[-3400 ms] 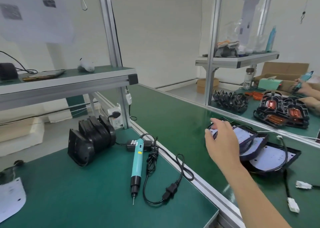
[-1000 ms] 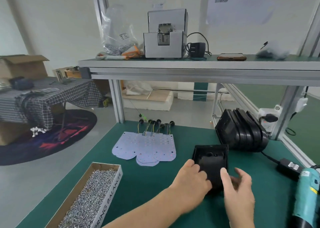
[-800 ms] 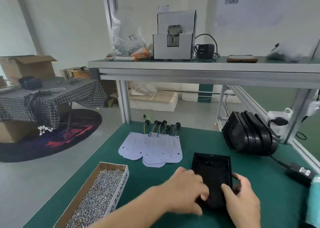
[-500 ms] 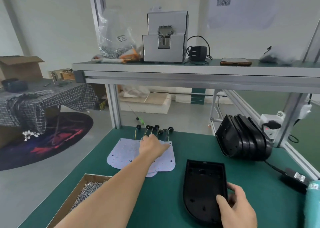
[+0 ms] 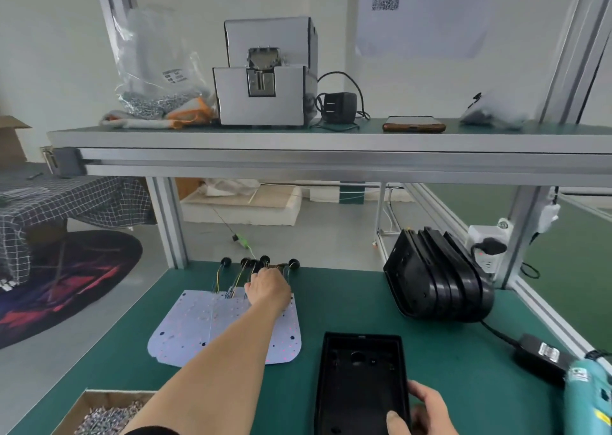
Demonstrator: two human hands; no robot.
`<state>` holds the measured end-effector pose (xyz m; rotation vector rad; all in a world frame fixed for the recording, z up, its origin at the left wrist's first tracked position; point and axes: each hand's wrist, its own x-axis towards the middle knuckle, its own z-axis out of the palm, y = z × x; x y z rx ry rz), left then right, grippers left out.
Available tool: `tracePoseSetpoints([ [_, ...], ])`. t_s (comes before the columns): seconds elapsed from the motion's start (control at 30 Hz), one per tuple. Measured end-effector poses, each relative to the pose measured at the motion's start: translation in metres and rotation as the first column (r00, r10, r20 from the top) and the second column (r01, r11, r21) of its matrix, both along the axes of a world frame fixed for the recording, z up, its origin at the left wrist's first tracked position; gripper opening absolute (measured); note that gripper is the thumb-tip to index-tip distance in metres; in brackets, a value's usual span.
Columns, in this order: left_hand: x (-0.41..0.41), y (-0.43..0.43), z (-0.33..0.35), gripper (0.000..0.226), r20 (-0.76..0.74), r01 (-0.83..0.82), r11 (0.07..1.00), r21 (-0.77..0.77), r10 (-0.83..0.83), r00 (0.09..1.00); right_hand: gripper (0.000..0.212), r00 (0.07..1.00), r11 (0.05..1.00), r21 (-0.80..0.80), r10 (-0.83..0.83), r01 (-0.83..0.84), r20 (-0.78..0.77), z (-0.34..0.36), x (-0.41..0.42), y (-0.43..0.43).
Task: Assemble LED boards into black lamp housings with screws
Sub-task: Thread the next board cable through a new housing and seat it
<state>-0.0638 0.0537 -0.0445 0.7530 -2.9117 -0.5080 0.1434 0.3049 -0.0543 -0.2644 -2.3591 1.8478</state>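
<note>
Left hand [image 5: 268, 287] is stretched out over the far edge of the LED boards [image 5: 205, 328], centre of frame, where the wires [image 5: 236, 279] with black caps leave them. The hand is seen from the back and the fingers curl down out of sight, so I cannot tell whether they grasp a board or a wire.

Right hand [image 5: 420, 413], lower right, grasps the near right edge of an open black housing [image 5: 357, 385], with the thumb over the rim and the fingers outside the wall. The housing lies flat, hollow side up, on the green bench [image 5: 447, 342], just right of the boards and apart from them.

Stack of housings [image 5: 433, 285] stands on edge, right of centre. Box of screws [image 5: 109, 414] sits at the lower left edge. Teal screwdriver [image 5: 589, 398] is in the lower right corner, with a black power adapter [image 5: 539, 357] just beside it. The shelf [image 5: 298, 143] across the upper frame carries a grey machine [image 5: 265, 97], a bag [image 5: 155, 70] and a phone [image 5: 414, 124].
</note>
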Motion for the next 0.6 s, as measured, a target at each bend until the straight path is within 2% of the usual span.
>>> tracePoseSetpoints([
  [0.1, 0.011, 0.0, 0.001, 0.014, -0.065, 0.003, 0.989, 0.146, 0.007, 0.998, 0.041, 1.0, 0.994, 0.109, -0.003, 0.005, -0.02, 0.001, 0.004, 0.001],
  [0.2, 0.022, -0.004, 0.004, 0.02, -0.169, 0.032, 0.956, 0.293, 0.019, 0.985, 0.039, 0.998, 0.987, 0.158, -0.035, 0.041, -0.043, 0.003, 0.009, -0.002],
  [0.33, 0.036, -0.008, 0.013, 0.014, -0.088, 0.072, 0.969, 0.234, -0.053, 0.995, 0.039, 0.999, 0.989, 0.143, -0.039, 0.041, -0.018, 0.011, 0.012, -0.004],
  [0.4, 0.037, -0.005, 0.016, 0.014, -0.073, 0.058, 0.978, 0.201, -0.044, 0.996, 0.04, 0.999, 0.996, 0.085, -0.037, 0.037, -0.01, 0.014, 0.011, -0.005],
  [0.5, 0.032, 0.001, 0.019, 0.026, -0.054, 0.079, 0.97, 0.23, -0.069, 0.996, 0.039, 1.0, 0.995, -0.095, -0.029, 0.028, -0.01, 0.02, 0.008, -0.009],
  [0.6, 0.02, 0.005, 0.019, 0.045, -0.025, 0.164, 0.92, 0.356, -0.166, 0.986, 0.037, 1.0, 0.96, -0.278, -0.012, 0.004, -0.028, 0.025, 0.007, -0.011],
])
